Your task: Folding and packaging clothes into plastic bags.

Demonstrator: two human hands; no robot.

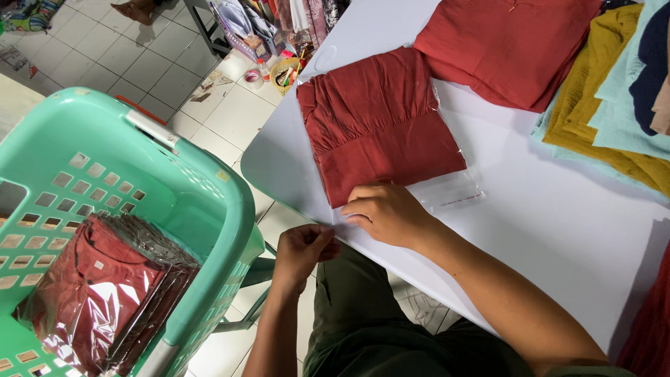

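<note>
A folded dark red garment (380, 122) lies in a clear plastic bag (453, 192) on the white table (551, 230). My right hand (387, 213) presses down on the bag's near edge, fingers curled on the plastic by the garment's corner. My left hand (301, 248) is at the table's edge just left of it, fingers pinched on the bag's flap or its thin strip; I cannot tell which.
A mint green laundry basket (174, 174) at the left holds several bagged red garments (105, 293). More red cloth (509, 45) and mustard and pale blue cloth (600, 105) lie at the table's far side. Clutter (279, 42) sits on the tiled floor beyond.
</note>
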